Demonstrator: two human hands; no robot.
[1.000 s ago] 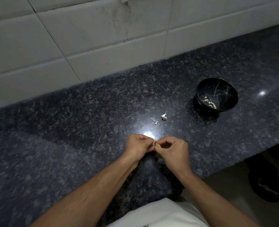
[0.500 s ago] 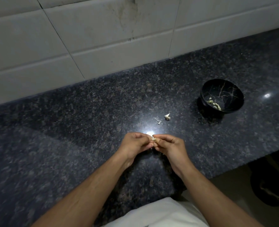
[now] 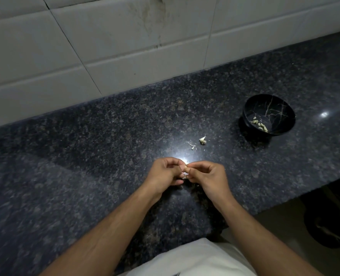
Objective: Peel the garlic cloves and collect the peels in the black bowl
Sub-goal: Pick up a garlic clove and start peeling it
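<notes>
Both hands meet over the dark granite counter point(image 3: 85, 166). My left hand point(image 3: 165, 173) and my right hand point(image 3: 209, 176) pinch a small pale garlic clove point(image 3: 185, 174) between their fingertips; most of the clove is hidden by the fingers. Beyond the hands, one garlic clove point(image 3: 203, 140) lies on the counter with a few thin peel scraps point(image 3: 192, 146) beside it. The black bowl point(image 3: 284, 108) with gold veins stands to the far right and holds several pale peel pieces point(image 3: 259, 124).
A white tiled wall point(image 3: 125, 46) rises behind the counter. The counter's front edge runs diagonally at the lower right, with floor and a dark round object point(image 3: 330, 222) below it. A white garment point(image 3: 193, 259) shows at the bottom.
The hands stay together on the clove with small finger shifts. The camera has turned slightly left, so the bowl and loose clove sit further right in view.
</notes>
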